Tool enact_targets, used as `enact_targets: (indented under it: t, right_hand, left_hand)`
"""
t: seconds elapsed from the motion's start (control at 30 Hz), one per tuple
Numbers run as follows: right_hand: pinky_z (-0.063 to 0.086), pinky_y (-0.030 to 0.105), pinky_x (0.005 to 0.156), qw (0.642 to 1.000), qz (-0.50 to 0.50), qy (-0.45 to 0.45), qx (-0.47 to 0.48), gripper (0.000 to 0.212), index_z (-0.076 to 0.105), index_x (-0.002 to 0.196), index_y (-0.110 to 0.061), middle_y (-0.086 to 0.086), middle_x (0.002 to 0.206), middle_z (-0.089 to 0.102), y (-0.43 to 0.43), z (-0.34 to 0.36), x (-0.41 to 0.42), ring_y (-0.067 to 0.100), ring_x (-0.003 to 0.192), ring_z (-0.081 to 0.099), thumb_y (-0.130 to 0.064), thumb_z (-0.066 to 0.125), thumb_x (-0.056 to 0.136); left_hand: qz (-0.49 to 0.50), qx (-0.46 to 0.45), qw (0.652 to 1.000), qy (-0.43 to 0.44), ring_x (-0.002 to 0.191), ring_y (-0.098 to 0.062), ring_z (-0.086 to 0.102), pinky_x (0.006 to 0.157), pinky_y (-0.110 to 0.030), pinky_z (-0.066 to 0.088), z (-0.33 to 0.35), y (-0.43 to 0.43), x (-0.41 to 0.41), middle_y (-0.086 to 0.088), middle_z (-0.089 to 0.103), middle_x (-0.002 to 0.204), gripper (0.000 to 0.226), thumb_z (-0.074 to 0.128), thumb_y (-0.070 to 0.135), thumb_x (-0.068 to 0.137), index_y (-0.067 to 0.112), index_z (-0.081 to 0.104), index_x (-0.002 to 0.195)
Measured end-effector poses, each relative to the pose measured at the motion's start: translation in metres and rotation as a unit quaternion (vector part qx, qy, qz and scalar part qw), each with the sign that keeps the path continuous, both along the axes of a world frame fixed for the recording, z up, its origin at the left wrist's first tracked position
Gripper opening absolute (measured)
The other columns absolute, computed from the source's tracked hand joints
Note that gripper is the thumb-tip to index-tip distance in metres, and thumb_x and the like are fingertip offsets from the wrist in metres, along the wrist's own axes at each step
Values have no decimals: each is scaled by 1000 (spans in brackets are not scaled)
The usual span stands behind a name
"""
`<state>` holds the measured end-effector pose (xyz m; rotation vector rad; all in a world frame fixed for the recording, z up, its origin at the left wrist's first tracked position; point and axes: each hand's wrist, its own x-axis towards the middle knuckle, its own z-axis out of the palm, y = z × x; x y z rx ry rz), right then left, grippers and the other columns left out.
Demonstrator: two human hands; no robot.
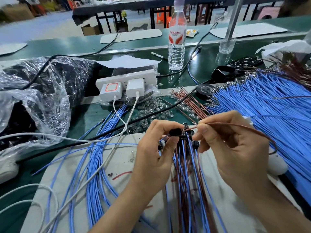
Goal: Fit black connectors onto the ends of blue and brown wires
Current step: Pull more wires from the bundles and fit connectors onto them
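Black, round and small, the plastic connector (175, 132) sits just above the middle of the frame, pinched between the thumb and forefinger of the left hand (151, 157). The right hand (235, 148) pinches a thin brown wire (235, 126) between thumb and forefinger, with the other fingers curled loosely below. The wire's bare end points left and meets the connector's side, and the rest of it arcs off to the right and bends down at the right edge of the hand.

Between and beneath both hands hangs a bundle of blue and brown wires (185, 169) already capped with black connectors. I cannot tell which fingers hold it.

A thick fan of loose blue wires (272, 108) fills the right side of the frame. More long blue wires (94, 165) lie across the pale grey mat (67, 190) at lower left. A small sheaf of brown wires with metal tips (190, 101) lies on the green table (84, 47) just above the hands, beside a scatter of tiny clear glass bulbs (151, 111) and a black tape roll (204, 89).

At upper middle stands a clear plastic water bottle (176, 47). Left of it lies a white power strip (126, 79) with two chargers plugged in, and a crumpled clear plastic bag (33, 98) fills the left edge.
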<state>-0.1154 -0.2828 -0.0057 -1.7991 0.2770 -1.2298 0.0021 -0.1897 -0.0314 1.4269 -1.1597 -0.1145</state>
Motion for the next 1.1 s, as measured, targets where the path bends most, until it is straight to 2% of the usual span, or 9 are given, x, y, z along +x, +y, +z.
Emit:
enact_targets:
  t: [0.23,0.4,0.6,0.8,0.9,1.1]
  right_hand:
    - [51,20,56,1000,-2,17,-7,3,61,88,-25,-5,72,68,0,-3,2,12,56,65,-24,61,90]
    - [54,32,56,999,-13,35,-36,1,61,90,-26,-9,73,67,0,-5,0,13,60,67,-27,60,90]
    - [54,27,58,998,-12,53,-36,2,60,89,-26,-10,72,66,-2,-4,1,10,64,67,-28,59,90]
    - [53,25,58,996,-21,64,-59,4,59,87,-22,-10,71,65,-2,-4,1,8,63,66,-23,58,91]
    - [52,23,59,996,-24,68,-48,4,59,87,-20,-9,70,65,-4,-5,1,8,62,65,-19,60,91]
    - [51,17,58,997,-24,57,-42,4,58,89,-20,-8,71,65,-4,-6,1,8,58,65,-18,59,92]
  left_hand:
    - [12,9,999,-31,97,-7,57,81,-14,41,1,1,0,5,59,101,22,55,1,89,14,62,106]
    - [14,5,998,-68,96,-4,56,80,-12,39,4,1,-3,3,58,99,26,57,0,89,20,62,104]
    - [16,11,998,-63,97,-8,57,79,-13,39,4,2,-2,3,59,100,24,57,2,89,16,65,107]
    - [42,22,994,-96,97,-18,54,81,-24,43,3,2,-2,5,59,100,26,58,6,89,20,66,109]
    - [52,22,990,-129,95,-16,51,83,-22,43,2,2,-2,4,59,99,27,59,7,89,19,66,112]
    - [63,25,991,-117,90,-14,51,82,-20,42,0,1,-2,7,62,99,30,58,10,90,14,64,119]
